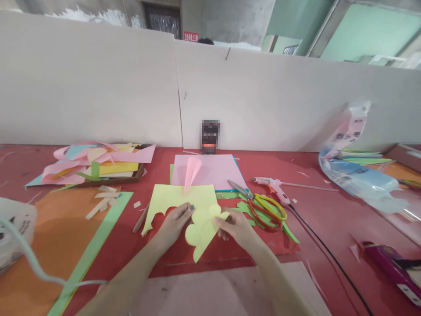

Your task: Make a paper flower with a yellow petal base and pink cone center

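A pale yellow paper cutout (pixel 200 226) with rounded scallops and one straight slanting edge is held up between my hands. My right hand (pixel 235 226) pinches its right side between thumb and fingers. At its upper left edge, my left hand (pixel 176 224) has its fingertips closed together against the paper. Behind them lies a yellow sheet (pixel 184 193) with a scalloped piece cut out of its lower edge. A folded pink paper cone (pixel 190 173) rests beyond that, over a lilac sheet (pixel 213 169). Scissors (pixel 268 210) with red and yellow handles lie right of my right hand.
A pink glue gun (pixel 276 191) trails a black cord across the red table. Green paper scraps (pixel 243 206) lie under the scissors. A tray of paper strips (pixel 141 173) stands at left, a plastic bag (pixel 362 175) at right. A magenta tool (pixel 384 263) lies at far right.
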Demonstrator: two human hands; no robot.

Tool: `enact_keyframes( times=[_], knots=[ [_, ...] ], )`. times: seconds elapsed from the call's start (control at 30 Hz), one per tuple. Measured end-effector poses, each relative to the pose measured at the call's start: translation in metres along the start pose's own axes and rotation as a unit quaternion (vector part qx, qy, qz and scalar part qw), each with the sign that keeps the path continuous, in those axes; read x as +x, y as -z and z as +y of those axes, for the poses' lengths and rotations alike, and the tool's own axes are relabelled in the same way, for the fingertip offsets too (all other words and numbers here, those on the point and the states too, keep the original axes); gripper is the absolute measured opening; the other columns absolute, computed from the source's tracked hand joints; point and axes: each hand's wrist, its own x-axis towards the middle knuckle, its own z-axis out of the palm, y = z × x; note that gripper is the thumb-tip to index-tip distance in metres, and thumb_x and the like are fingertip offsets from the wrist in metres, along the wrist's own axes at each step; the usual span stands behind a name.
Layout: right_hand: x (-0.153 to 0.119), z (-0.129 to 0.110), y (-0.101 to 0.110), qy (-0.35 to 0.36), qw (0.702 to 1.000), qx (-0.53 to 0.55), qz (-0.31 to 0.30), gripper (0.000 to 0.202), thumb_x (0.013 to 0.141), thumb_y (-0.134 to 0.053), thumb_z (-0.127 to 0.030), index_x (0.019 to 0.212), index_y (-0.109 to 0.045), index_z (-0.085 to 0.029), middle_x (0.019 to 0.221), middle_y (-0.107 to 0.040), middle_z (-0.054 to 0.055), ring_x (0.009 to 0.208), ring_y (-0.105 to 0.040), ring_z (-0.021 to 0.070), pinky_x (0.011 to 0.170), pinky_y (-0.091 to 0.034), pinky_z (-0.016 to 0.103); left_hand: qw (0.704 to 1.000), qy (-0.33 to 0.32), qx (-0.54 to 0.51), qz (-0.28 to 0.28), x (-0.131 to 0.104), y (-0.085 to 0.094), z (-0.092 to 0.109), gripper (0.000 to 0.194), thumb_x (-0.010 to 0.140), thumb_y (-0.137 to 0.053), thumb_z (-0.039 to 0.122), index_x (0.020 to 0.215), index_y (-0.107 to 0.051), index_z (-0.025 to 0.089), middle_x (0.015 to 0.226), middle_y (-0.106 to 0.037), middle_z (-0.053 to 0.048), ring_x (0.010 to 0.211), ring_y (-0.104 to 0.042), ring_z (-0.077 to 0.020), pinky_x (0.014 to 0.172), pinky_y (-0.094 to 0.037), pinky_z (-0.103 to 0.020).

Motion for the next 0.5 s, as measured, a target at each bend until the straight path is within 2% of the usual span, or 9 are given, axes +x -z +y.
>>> enact_keyframes(
  times=[0.17,0.3,0.4,0.5],
  knots=[
    [-0.0004,0.0013,-0.0004,0.003,1.000,0.006,-0.009,0.022,0.076,-0.056,-0.037,0.070,-0.050,-0.017,0.047,-0.055,-0.004,0.037,-0.044,0.0066,0.039,-0.035,0.018,0.999,0.009,-0.038,0.012,-0.0030,-0.0005,0.0037,0.032,0.080,-0.043,0.046,0.065,-0.047,0.017,0.061,-0.046,0.002,0.060,-0.045,-0.0122,0.059,-0.038,-0.024],
    [0.0005,0.0022,-0.0005,0.006,1.000,0.001,0.019,0.023,0.076,-0.056,-0.037,0.068,-0.048,-0.017,0.046,-0.054,-0.004,0.037,-0.044,0.0066,0.038,-0.035,0.018,0.996,0.006,-0.082,0.040,-0.0036,-0.0029,0.0020,0.039,0.082,-0.034,0.049,0.073,-0.053,0.016,0.065,-0.055,-0.002,0.064,-0.051,-0.0157,0.063,-0.042,-0.028],
    [0.0011,0.0017,-0.0011,0.009,0.999,-0.021,0.049,0.025,0.076,-0.056,-0.037,0.065,-0.046,-0.018,0.046,-0.054,-0.004,0.037,-0.044,0.0069,0.038,-0.034,0.018,0.999,-0.023,-0.031,0.031,-0.0017,-0.0045,0.0006,0.034,0.080,-0.039,0.048,0.072,-0.052,0.017,0.066,-0.055,-0.001,0.065,-0.051,-0.0148,0.063,-0.041,-0.026],
    [0.0022,0.0023,-0.0015,0.014,0.997,-0.028,0.072,0.025,0.077,-0.056,-0.038,0.067,-0.046,-0.018,0.045,-0.054,-0.004,0.037,-0.044,0.0073,0.037,-0.033,0.018,0.999,-0.024,0.024,-0.013,-0.0006,-0.0061,0.0013,0.025,0.075,-0.051,0.043,0.071,-0.048,0.018,0.064,-0.052,0.003,0.060,-0.050,-0.0119,0.057,-0.040,-0.023]
  ],
)
